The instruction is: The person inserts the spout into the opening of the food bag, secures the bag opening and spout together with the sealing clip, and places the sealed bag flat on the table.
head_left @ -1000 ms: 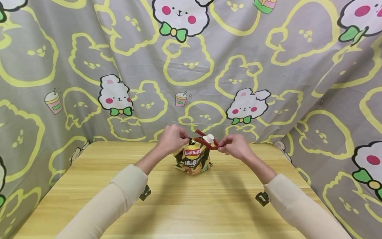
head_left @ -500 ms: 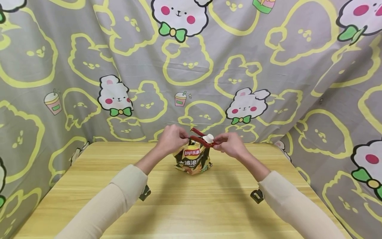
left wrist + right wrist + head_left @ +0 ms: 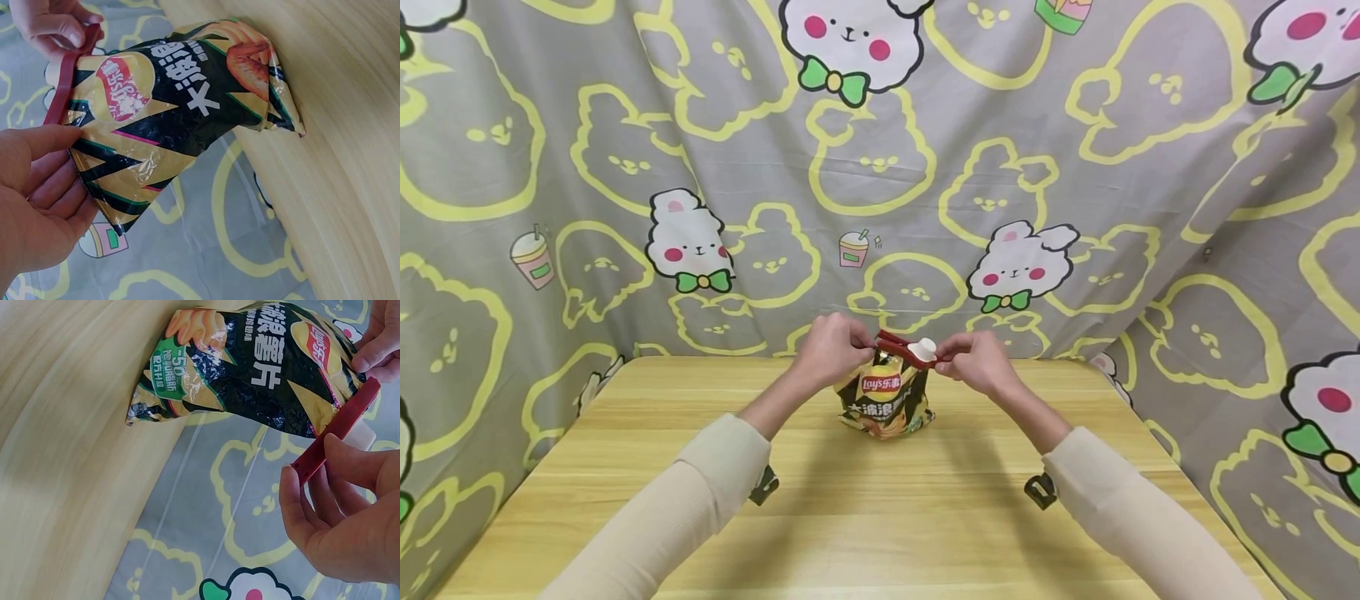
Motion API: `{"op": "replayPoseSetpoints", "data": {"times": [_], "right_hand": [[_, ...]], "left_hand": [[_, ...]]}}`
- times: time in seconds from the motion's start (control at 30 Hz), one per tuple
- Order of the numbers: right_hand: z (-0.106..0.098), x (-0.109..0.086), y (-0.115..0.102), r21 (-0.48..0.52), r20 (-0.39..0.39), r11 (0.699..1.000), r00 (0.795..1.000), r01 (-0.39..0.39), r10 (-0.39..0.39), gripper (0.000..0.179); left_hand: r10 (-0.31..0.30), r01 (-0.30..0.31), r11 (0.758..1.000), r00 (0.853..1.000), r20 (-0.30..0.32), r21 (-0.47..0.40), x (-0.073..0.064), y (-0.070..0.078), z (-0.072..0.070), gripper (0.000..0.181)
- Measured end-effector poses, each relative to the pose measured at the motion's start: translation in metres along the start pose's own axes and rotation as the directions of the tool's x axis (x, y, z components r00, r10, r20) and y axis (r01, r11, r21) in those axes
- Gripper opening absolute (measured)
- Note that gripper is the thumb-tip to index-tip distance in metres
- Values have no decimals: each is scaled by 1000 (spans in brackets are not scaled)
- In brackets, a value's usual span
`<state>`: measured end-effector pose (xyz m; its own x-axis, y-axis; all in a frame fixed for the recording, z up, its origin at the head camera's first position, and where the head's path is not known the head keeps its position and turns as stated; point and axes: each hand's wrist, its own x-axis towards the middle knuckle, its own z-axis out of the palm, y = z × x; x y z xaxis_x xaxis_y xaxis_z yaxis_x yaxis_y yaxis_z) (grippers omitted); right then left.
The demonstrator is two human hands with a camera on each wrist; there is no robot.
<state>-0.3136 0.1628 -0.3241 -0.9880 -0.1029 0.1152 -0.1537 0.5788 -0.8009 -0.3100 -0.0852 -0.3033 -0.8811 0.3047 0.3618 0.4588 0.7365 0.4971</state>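
A black and gold Lay's chip bag stands on the table, its top edge upward. My left hand pinches the bag's top left corner between thumb and fingers; the left wrist view shows the thumb on the printed front of the bag. A red bag clip with a white spout lies along the bag's top edge. Its two long bars stand close together at the left end. The clip's right end is pinched in my right hand; in the right wrist view a red bar crosses the mouth.
The light wooden table reaches toward me on both sides of the bag. Behind it and at the sides hangs a grey curtain with yellow outlines and white cartoon rabbits.
My right hand has shifted left with the bag clip, bringing it onto the bag's top edge. The clip's spread bars have drawn together. My left hand has kept its place at the corner.
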Motion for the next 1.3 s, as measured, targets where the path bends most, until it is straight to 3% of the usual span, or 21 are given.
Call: {"op": "replayPoseSetpoints", "data": {"times": [0.23, 0.43, 0.5, 1.1, 1.3], "right_hand": [[2, -1, 1, -17, -27, 1000, 1000, 1, -1, 17], [2, -2, 1, -33, -40, 999, 999, 3, -5, 17], [2, -2, 2, -35, -38, 999, 999, 8, -9, 17], [2, -2, 0, -8, -13, 1000, 1000, 12, -12, 18], [3, -3, -1, 9, 8, 1000, 1000, 10, -10, 20]], "left_hand": [[-20, 20, 1000, 1000, 12, 6, -1, 3, 0, 5], [-77, 78, 996, 997, 32, -42, -1, 9, 2, 26], [-69, 70, 997, 997, 34, -45, 0, 10, 3, 27], [-72, 74, 994, 997, 17, -83, 6, 15, 5, 14], [-59, 57, 994, 998, -18, -97, 6, 13, 7, 7]]}}
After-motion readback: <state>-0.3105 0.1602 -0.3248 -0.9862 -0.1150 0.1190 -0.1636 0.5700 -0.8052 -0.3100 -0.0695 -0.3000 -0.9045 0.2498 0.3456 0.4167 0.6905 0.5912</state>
